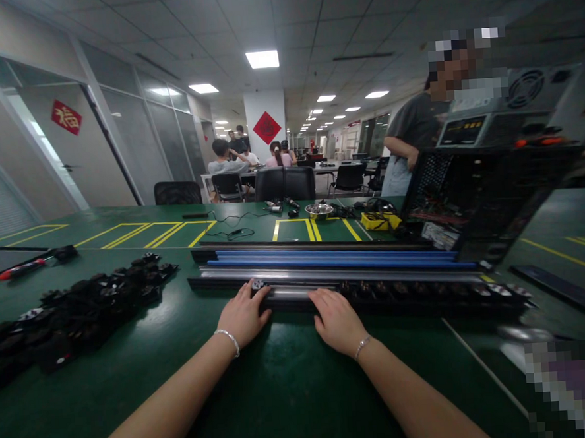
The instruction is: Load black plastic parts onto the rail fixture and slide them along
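Note:
Across the green table (283, 391) lies a set of long black channels, one of them holding a blue strip (334, 259). My left hand (243, 312) rests on the left part of the nearest channel, its fingertips at a small black piece with a pale top (258, 285). Further right, my right hand (337, 319) touches the same channel (292, 296) with bent fingers. Between my hands the channel shows a smooth grey surface. Several small black pieces (400, 290) sit in a row right of my right hand. What my fingers grip, if anything, is hidden.
A heap of black parts (80, 318) lies at left, near a red-handled tool (22, 268). An open computer case (474, 201) stands at right, with a person (416, 129) behind it. A metal bowl (319, 210) and yellow item (380, 221) are farther back.

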Demonstrator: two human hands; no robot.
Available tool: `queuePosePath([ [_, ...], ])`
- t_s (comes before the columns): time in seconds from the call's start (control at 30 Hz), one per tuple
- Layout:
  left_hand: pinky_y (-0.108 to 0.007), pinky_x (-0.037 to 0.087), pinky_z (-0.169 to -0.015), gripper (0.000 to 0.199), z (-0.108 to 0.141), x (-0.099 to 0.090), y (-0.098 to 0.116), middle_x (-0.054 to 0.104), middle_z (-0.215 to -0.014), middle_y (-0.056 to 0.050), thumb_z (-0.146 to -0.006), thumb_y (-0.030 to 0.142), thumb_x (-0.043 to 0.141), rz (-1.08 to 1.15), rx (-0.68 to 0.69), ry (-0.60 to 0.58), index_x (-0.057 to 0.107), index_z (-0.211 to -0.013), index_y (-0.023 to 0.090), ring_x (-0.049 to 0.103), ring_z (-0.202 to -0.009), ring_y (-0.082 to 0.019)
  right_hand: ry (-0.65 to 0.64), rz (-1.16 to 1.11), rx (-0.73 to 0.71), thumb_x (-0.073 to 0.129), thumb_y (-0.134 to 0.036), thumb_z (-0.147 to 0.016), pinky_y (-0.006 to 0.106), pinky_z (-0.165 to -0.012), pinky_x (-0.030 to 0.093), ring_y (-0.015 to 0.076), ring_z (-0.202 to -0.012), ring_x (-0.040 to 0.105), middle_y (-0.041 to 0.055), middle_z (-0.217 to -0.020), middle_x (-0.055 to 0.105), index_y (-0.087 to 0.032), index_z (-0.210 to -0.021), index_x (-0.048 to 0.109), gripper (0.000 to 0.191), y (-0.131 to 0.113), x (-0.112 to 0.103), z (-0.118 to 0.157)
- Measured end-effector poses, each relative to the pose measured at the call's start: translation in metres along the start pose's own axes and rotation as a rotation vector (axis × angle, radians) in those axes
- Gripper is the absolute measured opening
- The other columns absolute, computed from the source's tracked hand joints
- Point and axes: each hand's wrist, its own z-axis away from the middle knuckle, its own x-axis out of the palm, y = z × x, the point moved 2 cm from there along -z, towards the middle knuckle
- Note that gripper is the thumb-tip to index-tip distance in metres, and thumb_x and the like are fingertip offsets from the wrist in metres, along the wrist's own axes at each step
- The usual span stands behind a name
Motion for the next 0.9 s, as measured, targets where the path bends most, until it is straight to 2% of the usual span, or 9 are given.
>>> queuePosePath([
  [0.67, -0.036, 0.036, -0.098, 0.051, 0.003, -0.001, -0.027, 0.03, -0.142, -0.005, -0.078, 0.042, 0.049, 0.017, -0.031, -0.007, 0.041, -0.127, 0.033, 0.034, -0.127, -0.022, 0.007, 0.011, -0.004, 0.046, -0.017, -0.074, 0.036, -0.101, 0.029, 0.0195, -0.116, 0.043, 0.0094, -0.121, 0.055, -0.014, -0.121, 0.049, 0.047, 0.0, 0.002, 0.0],
  [0.8, -0.036, 0.036, -0.098, 0.051, 0.005, -0.004, -0.04, 0.03, -0.143, -0.005, -0.078, 0.043, 0.047, 0.011, -0.06, -0.016, 0.041, -0.128, 0.032, 0.034, -0.127, -0.022, 0.011, 0.017, -0.013, 0.046, -0.017, -0.074, 0.036, -0.101, 0.029, 0.019, -0.116, 0.043, 0.0092, -0.12, 0.055, -0.014, -0.121, 0.049, 0.048, 0.0, 0.002, 0.0],
  [0.9, -0.037, 0.036, -0.098, 0.052, 0.005, -0.01, -0.06, 0.032, -0.141, -0.006, -0.079, 0.045, 0.044, -0.029, -0.099, -0.008, 0.039, -0.129, 0.032, 0.036, -0.126, -0.022, 0.01, 0.017, -0.013, 0.046, -0.017, -0.074, 0.036, -0.101, 0.029, 0.019, -0.116, 0.043, 0.0091, -0.121, 0.055, -0.015, -0.122, 0.048, 0.048, 0.001, 0.002, 0.0],
])
